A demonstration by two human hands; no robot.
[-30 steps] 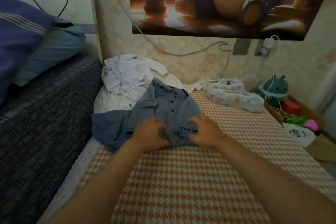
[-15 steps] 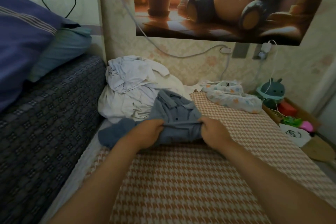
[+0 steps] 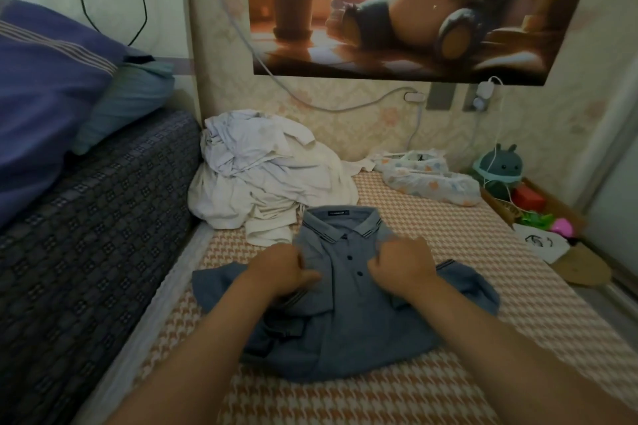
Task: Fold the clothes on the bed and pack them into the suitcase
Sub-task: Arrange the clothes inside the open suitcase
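Since half a second ago, the blue-grey knit polo shirt (image 3: 348,321) has gone from a bunched roll to lying front-up at frame centre on the houndstooth-woven bed (image 3: 448,238). We note the left hand (image 3: 281,272) and right hand (image 3: 404,264) with fingers clenched on its shoulder fabric. Crumpled white clothes (image 3: 262,169) lie above-left.

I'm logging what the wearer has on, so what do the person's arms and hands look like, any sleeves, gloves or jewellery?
The left forearm and right forearm are bare to the frame's bottom edge, no sleeves showing. The left hand and right hand wear no gloves, and no watch, bracelet or ring is visible.
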